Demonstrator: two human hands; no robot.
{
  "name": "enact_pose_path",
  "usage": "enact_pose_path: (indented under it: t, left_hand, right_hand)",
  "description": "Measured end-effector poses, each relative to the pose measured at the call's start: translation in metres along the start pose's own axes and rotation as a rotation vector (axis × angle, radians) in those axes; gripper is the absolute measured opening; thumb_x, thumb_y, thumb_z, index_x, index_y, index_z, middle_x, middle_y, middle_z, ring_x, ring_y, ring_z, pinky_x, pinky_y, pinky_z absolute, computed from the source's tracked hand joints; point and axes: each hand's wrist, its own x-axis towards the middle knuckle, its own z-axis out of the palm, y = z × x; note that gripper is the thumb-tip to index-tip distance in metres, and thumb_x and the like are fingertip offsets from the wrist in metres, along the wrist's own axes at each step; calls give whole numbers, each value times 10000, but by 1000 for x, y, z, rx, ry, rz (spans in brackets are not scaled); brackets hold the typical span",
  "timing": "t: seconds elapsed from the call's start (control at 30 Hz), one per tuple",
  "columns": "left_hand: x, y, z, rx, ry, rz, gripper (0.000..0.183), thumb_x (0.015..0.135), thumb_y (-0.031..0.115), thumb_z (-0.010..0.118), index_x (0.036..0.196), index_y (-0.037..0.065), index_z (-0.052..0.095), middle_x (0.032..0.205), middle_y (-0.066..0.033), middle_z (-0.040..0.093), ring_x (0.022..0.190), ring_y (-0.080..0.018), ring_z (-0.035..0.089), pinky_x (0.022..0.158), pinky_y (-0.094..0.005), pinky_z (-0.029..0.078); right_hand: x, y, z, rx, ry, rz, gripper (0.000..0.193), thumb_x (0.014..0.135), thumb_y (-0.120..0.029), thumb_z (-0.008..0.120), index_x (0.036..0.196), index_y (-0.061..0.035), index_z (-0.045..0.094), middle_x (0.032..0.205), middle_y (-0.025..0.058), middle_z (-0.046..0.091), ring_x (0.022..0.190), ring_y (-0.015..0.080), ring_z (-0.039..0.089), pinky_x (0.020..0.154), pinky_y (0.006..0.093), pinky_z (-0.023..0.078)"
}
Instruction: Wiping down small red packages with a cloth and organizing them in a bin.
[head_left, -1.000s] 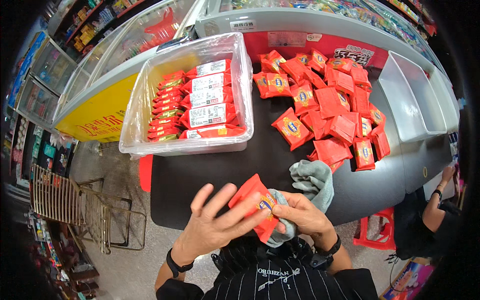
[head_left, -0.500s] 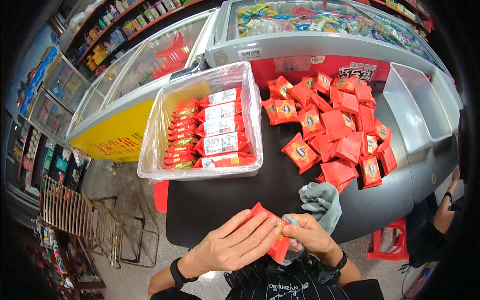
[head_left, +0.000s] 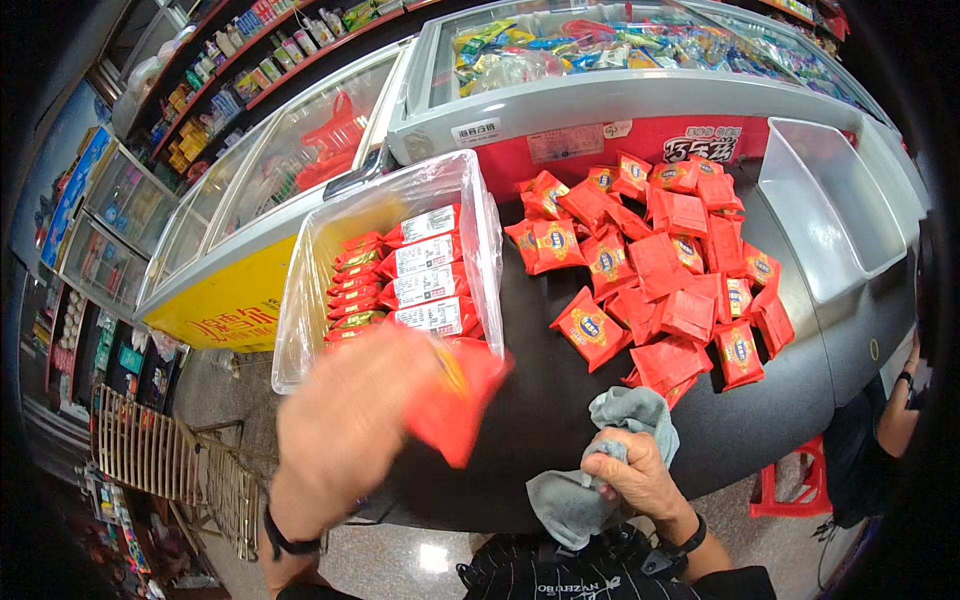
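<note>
In the head view, the left hand (head_left: 345, 420) is closed on a red packet (head_left: 455, 410) right by the near edge of the plastic-lined bin (head_left: 487, 245). Both are badly smeared, so I can't make out each finger, nor tell surely how the packet's long axis runs or whether it overhangs the rim. The bin's packed rows lie just beyond that hand, on the person's left; the right-hand row (head_left: 425, 270) has its long axes running left to right. The left hand is clearly the nearer one. The right hand (head_left: 635, 470) is clenched around a grey-green cloth (head_left: 575, 500) by the counter's (head_left: 470, 495) near edge, with the loose packet pile (head_left: 660, 265) beyond it.

As for print, pile packets facing up carry a dark blue oval with pale lettering on gold ornament. The binned row shows white panels of print too fine to read. Red lettering marks the yellow freezer front (head_left: 235, 310).
</note>
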Motion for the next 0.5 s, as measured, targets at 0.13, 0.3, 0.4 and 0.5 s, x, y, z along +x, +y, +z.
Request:
enact_pose_path:
  t: [0.13,0.3,0.4,0.5]
  left_hand:
    - [31,-42,19,-224,-39,-338,401,809,-48,584,1208,-5,595,1120,-194,634,1062,-353,590,933,-410,459]
    - [19,-75,60,-280,-205,-347,378,847,-6,575,1225,0,595,1144,-202,644,1075,-345,612,916,-375,482]
    - [20,-76,72,-287,-395,-253,392,883,39,589,1273,-1,566,1153,-212,635,1076,-357,602,945,-394,468]
    - [24,-69,74,-302,-442,-215,417,905,68,585,1315,10,541,1176,-209,627,1094,-357,595,963,-399,457]
  right_hand:
    - [5,17,-6,-49,128,43,222,954,-216,651,825,-37,629,596,-27,544,507,38,500,462,211,393]
    - [12,25,0,-241,166,-75,231,944,-204,666,805,-30,608,585,-7,545,509,57,516,469,234,399]
    - [14,25,-1,-318,150,-118,185,949,-170,651,845,-19,625,644,-8,586,530,40,544,458,204,431]
    - [14,25,-2,-348,156,-110,182,947,-173,655,857,-17,627,634,-4,583,530,40,547,458,206,433]
